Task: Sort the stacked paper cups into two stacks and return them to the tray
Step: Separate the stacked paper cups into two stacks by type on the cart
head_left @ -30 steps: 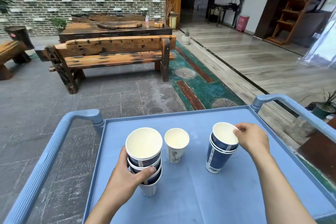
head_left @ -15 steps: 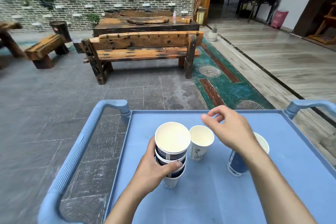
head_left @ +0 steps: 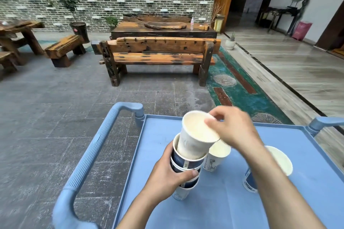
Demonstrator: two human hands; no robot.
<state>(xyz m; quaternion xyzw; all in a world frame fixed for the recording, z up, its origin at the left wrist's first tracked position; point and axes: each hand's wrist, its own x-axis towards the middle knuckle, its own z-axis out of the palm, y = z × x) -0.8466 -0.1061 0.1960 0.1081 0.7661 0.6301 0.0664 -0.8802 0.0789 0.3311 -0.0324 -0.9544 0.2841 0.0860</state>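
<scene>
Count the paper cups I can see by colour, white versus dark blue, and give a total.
White cups: 3 (lifted cup, lone cup, bottom cup of held stack)
Dark blue cups: at least 3 (two in that stack, right-side cup behind forearm; more may nest unseen)
Total: at least 6

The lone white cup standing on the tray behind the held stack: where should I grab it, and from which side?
Take the white cup by its rim, from above and its right side. It stands upright with its mouth open, so the lip is free to pinch. The held stack in the left hand crowds its left wall, and the right hand hangs just above it.
</scene>
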